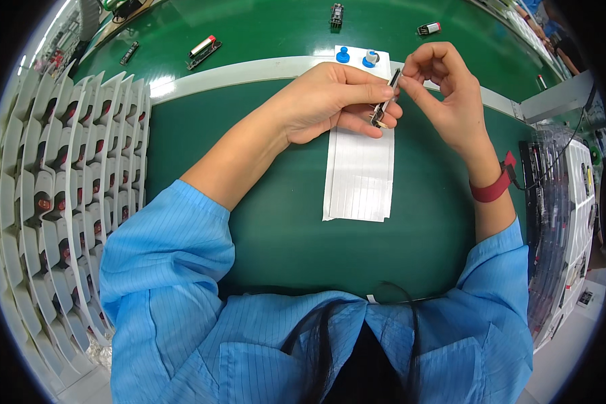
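Between the thumb and fingers of my left hand (343, 101) is a small electronic circuit board (384, 106), tilted and seen nearly edge-on. My right hand (444, 91) pinches at the board's upper end with thumb and forefinger. Whether a small part sits in that pinch is too fine to make out. Below both hands a white lined sheet (360, 182) lies on the green mat (283, 222). Two small blue knob-like pieces, one plain blue (343, 54) and one with a white top (370, 58), stand at the sheet's far end.
Stacked white trays (81, 175) with black and red parts rise at the left. More trays and clear packaging (562, 222) stand at the right. Several small boards, one with a red-and-white part (203, 48), lie on the far green surface. A cord (552, 165) runs from my red wristband (493, 187).
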A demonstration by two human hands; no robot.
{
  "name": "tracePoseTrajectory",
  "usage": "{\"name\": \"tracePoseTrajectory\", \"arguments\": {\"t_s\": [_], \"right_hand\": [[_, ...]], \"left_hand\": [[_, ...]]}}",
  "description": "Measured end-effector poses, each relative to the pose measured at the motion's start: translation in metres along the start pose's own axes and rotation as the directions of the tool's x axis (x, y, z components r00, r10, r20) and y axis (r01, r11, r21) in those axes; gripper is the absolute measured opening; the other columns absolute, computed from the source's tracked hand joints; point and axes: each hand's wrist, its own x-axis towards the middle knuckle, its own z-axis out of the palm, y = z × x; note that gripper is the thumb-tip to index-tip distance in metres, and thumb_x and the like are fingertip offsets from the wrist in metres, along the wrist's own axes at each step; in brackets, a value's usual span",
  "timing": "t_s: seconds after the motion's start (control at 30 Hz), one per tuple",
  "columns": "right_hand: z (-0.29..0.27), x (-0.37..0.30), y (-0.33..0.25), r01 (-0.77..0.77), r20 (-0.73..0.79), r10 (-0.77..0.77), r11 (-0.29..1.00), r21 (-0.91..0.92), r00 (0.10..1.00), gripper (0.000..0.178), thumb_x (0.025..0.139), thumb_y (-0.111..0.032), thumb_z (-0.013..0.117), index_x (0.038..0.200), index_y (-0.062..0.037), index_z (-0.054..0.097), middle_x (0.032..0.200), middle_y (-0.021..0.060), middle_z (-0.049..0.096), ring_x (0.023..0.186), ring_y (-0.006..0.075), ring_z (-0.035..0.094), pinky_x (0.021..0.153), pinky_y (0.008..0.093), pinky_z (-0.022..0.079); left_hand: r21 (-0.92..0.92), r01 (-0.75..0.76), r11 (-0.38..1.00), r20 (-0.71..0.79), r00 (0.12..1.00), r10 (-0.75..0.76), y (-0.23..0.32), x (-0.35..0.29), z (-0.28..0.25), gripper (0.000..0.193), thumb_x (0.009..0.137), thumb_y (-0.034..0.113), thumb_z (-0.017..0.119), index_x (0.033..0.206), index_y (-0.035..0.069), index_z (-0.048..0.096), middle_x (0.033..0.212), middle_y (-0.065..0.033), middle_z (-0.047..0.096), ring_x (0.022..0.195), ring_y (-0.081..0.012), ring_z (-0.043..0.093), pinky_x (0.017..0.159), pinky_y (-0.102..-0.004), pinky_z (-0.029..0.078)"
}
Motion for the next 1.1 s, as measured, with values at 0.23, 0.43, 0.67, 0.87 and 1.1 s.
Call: {"name": "tracePoseTrajectory", "arguments": {"t_s": [0.23,0.43,0.67,0.87,1.1], "right_hand": [[0.004,0.000,-0.005,0.264,0.128,-0.233,0.890,-0.372,0.964,0.017,0.073,0.006,0.059,0.085,-0.0015,0.051,0.074,0.0076,0.056,0.066,0.0196,0.058,0.061,0.0285,0.047],[0.004,-0.004,-0.004,0.505,0.279,-0.427,0.793,-0.342,0.860,0.016,0.070,0.006,0.060,0.082,-0.0021,0.053,0.075,0.0082,0.056,0.067,0.0212,0.058,0.061,0.0286,0.047],[0.008,-0.006,0.006,-0.008,-0.108,0.013,0.999,0.041,0.994,0.023,0.075,0.000,0.062,0.096,-0.0016,0.052,0.082,0.0047,0.060,0.076,0.0138,0.061,0.075,0.0263,0.049],[0.009,-0.005,0.001,0.133,-0.019,-0.138,0.976,-0.172,0.990,0.020,0.075,0.002,0.062,0.093,-0.0007,0.053,0.080,0.0061,0.061,0.075,0.0151,0.062,0.073,0.0262,0.050],[-0.001,-0.002,0.003,0.131,0.100,-0.112,0.971,-0.201,0.989,0.019,0.075,0.002,0.062,0.091,-0.0019,0.053,0.079,0.0077,0.060,0.074,0.0175,0.061,0.071,0.0271,0.049]], "left_hand": [[0.025,0.014,1.000,-0.029,0.999,-0.013,-0.002,0.001,-0.002,0.026,0.085,0.019,0.058,0.099,-0.003,0.061,0.088,-0.0121,0.064,0.077,-0.0156,0.064,0.062,-0.0250,0.056],[-0.084,0.013,0.996,-0.013,1.000,-0.015,-0.004,0.003,-0.004,0.026,0.086,0.019,0.055,0.100,-0.004,0.060,0.087,-0.0115,0.064,0.077,-0.0152,0.063,0.065,-0.0254,0.056],[-0.039,-0.022,0.999,-0.023,0.999,0.021,-0.001,0.001,0.001,0.028,0.086,0.019,0.055,0.103,-0.004,0.059,0.090,-0.0116,0.063,0.078,-0.0151,0.063,0.068,-0.0269,0.056],[-0.013,0.001,1.000,-0.026,1.000,-0.001,-0.002,0.000,-0.002,0.028,0.086,0.019,0.056,0.103,-0.003,0.059,0.090,-0.0121,0.063,0.079,-0.0146,0.063,0.066,-0.0249,0.056],[0.006,0.025,1.000,0.030,0.999,-0.025,-0.004,0.003,-0.005,0.028,0.086,0.018,0.055,0.102,-0.004,0.059,0.090,-0.0125,0.063,0.077,-0.0135,0.063,0.064,-0.0234,0.056]]}}
